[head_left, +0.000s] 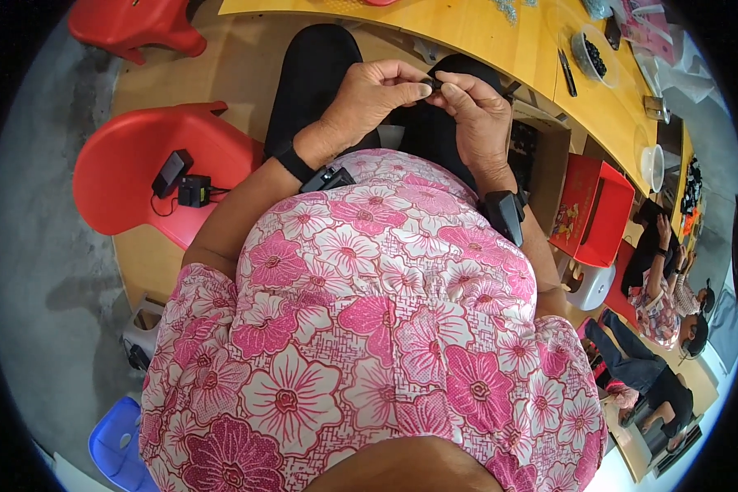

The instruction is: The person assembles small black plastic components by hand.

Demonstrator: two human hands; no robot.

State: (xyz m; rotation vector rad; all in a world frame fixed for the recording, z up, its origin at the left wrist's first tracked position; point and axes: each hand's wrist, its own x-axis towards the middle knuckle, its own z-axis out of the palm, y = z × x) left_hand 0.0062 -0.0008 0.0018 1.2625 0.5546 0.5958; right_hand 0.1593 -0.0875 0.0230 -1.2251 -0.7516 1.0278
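Over my lap, my left hand point(369, 100) and my right hand point(474, 113) meet fingertip to fingertip. Between them is a small black piece point(432, 84), pinched by the thumb and forefinger of each hand. Fingers cover most of the piece, and it is too small for me to tell its kind. Beyond my right hand, a clear plastic bowl point(580, 59) on the yellow table point(500, 41) holds many small black pieces point(596, 57). Beside the bowl lies a slim black pen-like tool point(567, 72).
To the left is a red chair point(111, 176) with black boxy devices point(193, 191) and a cable on it. An open red box point(605, 215) stands right of my lap, near a cardboard box point(551, 160). A white tub point(652, 168) is farther right, with other people beyond.
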